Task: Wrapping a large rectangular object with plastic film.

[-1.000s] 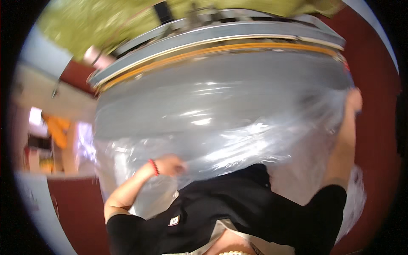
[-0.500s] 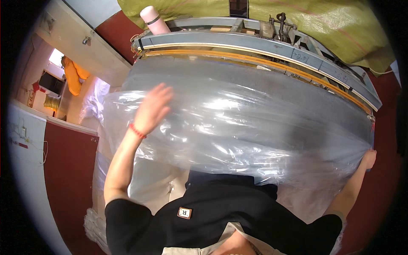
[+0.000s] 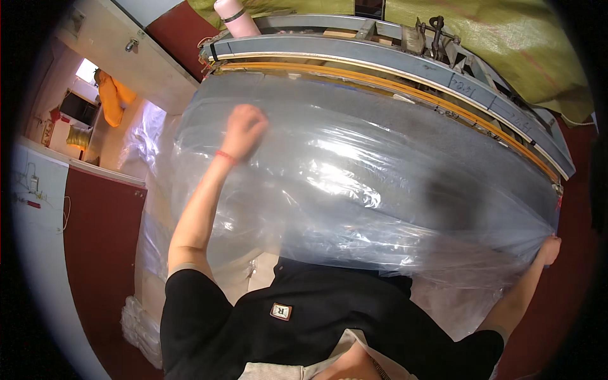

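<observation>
left hand [image 3: 244,130] raised and closed into a loose fist, pressing on the upper left part of a clear plastic cover [image 3: 354,183]; red band [image 3: 225,156] around the wrist just below. whether any film is gripped inside the fist cannot be told. right hand [image 3: 548,248] far out at the lower right, fingers closed and pinching the gathered edge of the same plastic where it bunches into a corner. plastic cover stretched wide between the two hands, wrinkled and shiny, draped over a large grey mattress [image 3: 405,139] that fills the middle of the view. mattress lying on a long bench [image 3: 380,54] with a grey metal frame and an orange strip along its edge, beyond the far side of the plastic. pink cylinder [image 3: 235,18] standing at the far left end of that frame, a yellow-green sheet [image 3: 506,44] spread behind it. black sleeves and a black shirt with a small square badge [image 3: 281,311] low in the view. more bundled clear film [image 3: 145,133] at the left, beside a dark red wall panel [image 3: 101,234].
</observation>
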A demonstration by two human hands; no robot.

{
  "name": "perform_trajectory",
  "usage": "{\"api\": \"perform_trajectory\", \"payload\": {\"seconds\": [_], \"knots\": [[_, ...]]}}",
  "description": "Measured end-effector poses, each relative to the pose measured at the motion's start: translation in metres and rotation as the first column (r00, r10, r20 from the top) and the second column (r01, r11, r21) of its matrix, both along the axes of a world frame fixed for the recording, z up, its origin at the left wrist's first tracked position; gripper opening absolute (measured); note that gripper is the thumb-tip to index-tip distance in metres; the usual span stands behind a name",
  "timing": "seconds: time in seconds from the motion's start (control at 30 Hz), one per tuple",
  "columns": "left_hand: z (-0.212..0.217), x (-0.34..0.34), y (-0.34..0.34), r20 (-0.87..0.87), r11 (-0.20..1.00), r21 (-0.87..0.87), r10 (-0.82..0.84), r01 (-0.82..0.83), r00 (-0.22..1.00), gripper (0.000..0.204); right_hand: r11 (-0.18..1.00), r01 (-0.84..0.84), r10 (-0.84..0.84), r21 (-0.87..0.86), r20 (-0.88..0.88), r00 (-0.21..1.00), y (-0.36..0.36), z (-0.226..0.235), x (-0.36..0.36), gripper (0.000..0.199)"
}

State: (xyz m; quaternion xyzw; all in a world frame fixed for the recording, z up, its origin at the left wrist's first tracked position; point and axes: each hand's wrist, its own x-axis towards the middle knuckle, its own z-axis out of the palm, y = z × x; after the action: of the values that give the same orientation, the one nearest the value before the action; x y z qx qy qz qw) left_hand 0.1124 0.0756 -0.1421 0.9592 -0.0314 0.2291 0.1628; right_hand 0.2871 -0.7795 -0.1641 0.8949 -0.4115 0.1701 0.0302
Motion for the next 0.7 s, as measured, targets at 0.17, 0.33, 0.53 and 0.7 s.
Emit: {"api": "perform_trajectory", "payload": {"seconds": [0.17,0.33,0.53,0.7], "knots": [[0.012,0.003,0.0,-0.12,0.889,-0.393,0.204,-0.235,0.972,0.011,1.0,-0.02,0.019,0.012,0.015,1.0,-0.007,-0.007,0.005,0.036],[0.047,-0.003,-0.058,0.377,0.987,0.094,0.085,-0.129,0.922,0.022,0.999,-0.033,0.033,0.004,0.032,0.999,-0.021,-0.01,0.001,0.034],[0.016,0.0,-0.034,-0.019,0.937,0.254,0.252,-0.239,0.968,0.036,0.999,-0.043,0.043,-0.021,-0.003,0.999,-0.013,-0.007,0.002,0.035],[0.019,0.011,-0.043,0.038,0.98,0.161,0.111,-0.116,0.993,0.041,0.999,-0.037,0.037,-0.007,0.036,0.999,-0.006,-0.006,0.002,0.034]]}}
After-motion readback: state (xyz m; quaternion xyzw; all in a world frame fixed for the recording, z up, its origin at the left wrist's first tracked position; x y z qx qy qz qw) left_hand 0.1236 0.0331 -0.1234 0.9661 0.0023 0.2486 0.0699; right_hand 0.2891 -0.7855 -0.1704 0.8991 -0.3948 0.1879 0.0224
